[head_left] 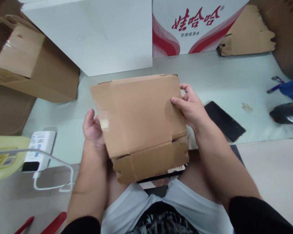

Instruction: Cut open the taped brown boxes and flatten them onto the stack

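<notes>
A brown cardboard box (144, 113), folded flat or nearly so, is held tilted above my lap. Its notched flap (152, 159) hangs along the near edge, and a pale patch shows on its left side. My right hand (191, 105) grips the right edge, thumb on the front face and fingers curled round behind. At the left edge, my left hand (94, 128) supports the cardboard; its thumb points up, off the surface, and most fingers are hidden behind the board.
A white carton (92, 35) and a red-and-white carton (197, 26) stand at the back of the table. An open brown box (53, 71) is at left, near a white power bank (39, 151) with a cable. A black phone (224, 120) and dark bottle (286, 113) lie right.
</notes>
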A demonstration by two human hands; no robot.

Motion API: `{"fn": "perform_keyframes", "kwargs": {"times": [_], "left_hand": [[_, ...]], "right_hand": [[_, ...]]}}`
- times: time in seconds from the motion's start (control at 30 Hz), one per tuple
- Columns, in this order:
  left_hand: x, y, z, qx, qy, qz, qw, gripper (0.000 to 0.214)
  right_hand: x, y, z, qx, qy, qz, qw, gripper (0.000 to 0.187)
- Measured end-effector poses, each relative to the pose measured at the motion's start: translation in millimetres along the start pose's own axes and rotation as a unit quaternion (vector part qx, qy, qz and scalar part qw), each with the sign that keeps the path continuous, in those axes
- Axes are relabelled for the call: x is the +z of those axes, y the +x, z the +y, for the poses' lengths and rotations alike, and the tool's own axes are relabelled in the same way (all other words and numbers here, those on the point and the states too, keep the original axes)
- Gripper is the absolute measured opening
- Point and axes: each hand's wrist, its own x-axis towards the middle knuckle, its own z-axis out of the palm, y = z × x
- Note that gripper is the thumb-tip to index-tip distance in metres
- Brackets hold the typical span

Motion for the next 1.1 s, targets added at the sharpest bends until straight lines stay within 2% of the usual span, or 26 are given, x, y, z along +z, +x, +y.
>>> {"fn": "perform_keyframes", "kwargs": {"times": [0.07,0.13,0.27,0.37,0.5,0.57,0.63,0.73,0.87,1.0,1.1], "left_hand": [[-1.6,1,-5,-0.031,0.011,-0.021,0.999,0.071],[-0.7,2,-10,-0.059,0.038,-0.024,0.997,0.072],[4.8,5,-16,-0.067,0.04,0.016,0.997,0.072],[10.4,12,-17,-0.043,-0.023,0.063,0.997,0.057],[17.4,25,-19,-0.03,-0.11,0.146,0.983,0.024],[19.0,30,-20,-0.022,-0.13,0.165,0.977,0.018],[18.7,32,-23,-0.013,-0.137,0.165,0.977,0.017],[15.8,33,-27,-0.014,-0.138,0.151,0.979,0.016],[9.9,34,-31,0.003,-0.113,0.131,0.985,0.018],[5.3,33,-28,0.037,-0.087,0.117,0.989,0.036],[4.9,32,-23,0.021,-0.109,0.092,0.99,0.042]], "right_hand": [[-1,6,4,-0.015,-0.003,0.043,0.999,0.072],[-3,10,6,-0.022,-0.009,0.052,0.998,0.078],[-8,13,2,-0.007,0.022,0.037,0.999,0.066],[-17,11,-5,0.03,0.053,0.01,0.998,0.058],[-25,6,-12,0.045,0.055,-0.054,0.996,0.066],[-24,4,-9,0.046,0.057,-0.08,0.994,0.068],[-17,3,-2,0.058,0.062,-0.092,0.992,0.068],[3,-2,15,0.074,0.066,-0.072,0.992,0.073],[23,-13,30,0.107,-0.015,-0.047,0.993,0.063],[21,-21,30,0.156,-0.084,-0.068,0.982,0.06],[20,-23,25,0.12,-0.059,-0.016,0.991,0.063]]}}
